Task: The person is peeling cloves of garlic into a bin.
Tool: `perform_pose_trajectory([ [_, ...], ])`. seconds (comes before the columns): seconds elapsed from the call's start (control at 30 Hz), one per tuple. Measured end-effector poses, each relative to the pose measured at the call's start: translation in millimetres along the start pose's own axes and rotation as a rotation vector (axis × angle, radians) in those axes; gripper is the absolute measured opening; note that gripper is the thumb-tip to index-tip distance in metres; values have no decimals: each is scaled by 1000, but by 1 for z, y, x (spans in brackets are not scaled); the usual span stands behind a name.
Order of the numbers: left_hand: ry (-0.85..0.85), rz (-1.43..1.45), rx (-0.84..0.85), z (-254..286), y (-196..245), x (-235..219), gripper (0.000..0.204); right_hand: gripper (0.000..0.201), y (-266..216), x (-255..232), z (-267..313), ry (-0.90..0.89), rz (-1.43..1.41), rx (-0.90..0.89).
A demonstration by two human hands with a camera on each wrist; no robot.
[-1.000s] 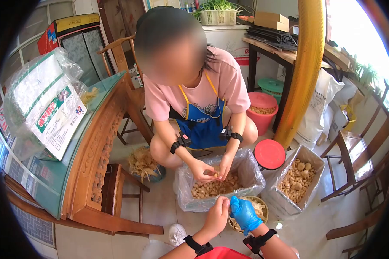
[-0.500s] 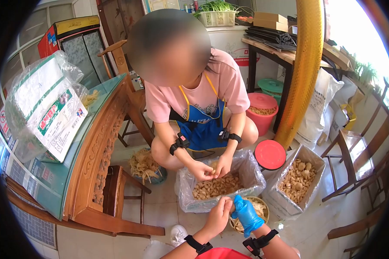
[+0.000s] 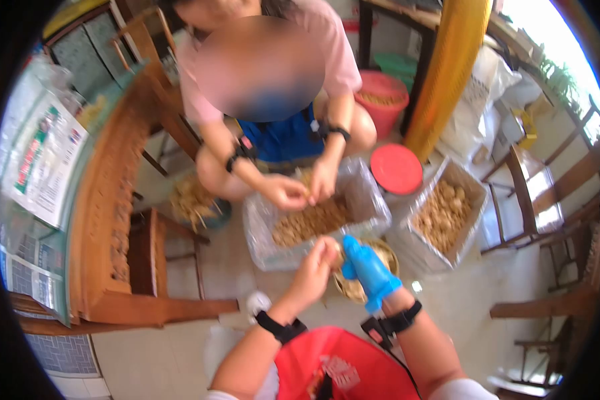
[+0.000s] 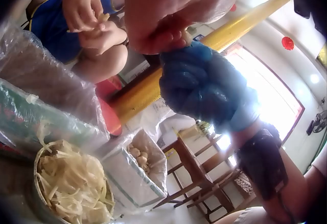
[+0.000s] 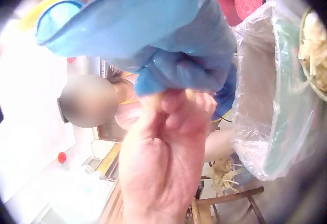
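In the head view, the bare left hand (image 3: 312, 272) and the blue-gloved right hand (image 3: 372, 270) meet at lower centre, a small pale piece (image 3: 339, 256) between their fingertips; blur hides which way its long axis runs. Behind the glove sits a bowl of peelings (image 3: 396, 261), and above the hands a plastic-lined box (image 3: 375, 193), over which a person in a pink top (image 3: 343, 57) works with both hands. In the left wrist view, the left fingers at upper centre curl and pinch the piece, whose visible tip shows just above the glove's bent fingers, which grip its other side; the bowl fills the lower left. In the right wrist view, the glove covers the piece at centre, leaving only pale slivers, so its direction cannot be told.
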State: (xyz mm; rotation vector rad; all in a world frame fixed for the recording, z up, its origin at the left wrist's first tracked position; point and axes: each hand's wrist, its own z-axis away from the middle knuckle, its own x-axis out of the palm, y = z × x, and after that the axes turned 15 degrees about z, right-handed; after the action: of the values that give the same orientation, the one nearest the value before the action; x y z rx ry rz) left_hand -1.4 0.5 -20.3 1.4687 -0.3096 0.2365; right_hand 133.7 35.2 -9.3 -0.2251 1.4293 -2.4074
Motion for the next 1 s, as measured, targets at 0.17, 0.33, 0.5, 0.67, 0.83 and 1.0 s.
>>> perform_pose_trajectory([
  [0.17,33,-48,-81,-2,3,0,25,54,-1,2,-7,7,57,55],
  [0.33,174,111,-42,-4,6,5,23,57,3,8,-8,51,156,-150],
  [0.5,76,-99,-19,-1,16,-4,24,48,-11,-3,-1,-37,498,-368],
  [0.67,112,-27,10,2,9,-6,25,35,-5,11,6,118,657,-497],
  [0.83,52,85,-60,1,26,-4,30,19,4,15,4,374,722,-874],
  [1.0,109,175,-192,0,29,-5,38,18,6,16,5,371,823,-1014],
])
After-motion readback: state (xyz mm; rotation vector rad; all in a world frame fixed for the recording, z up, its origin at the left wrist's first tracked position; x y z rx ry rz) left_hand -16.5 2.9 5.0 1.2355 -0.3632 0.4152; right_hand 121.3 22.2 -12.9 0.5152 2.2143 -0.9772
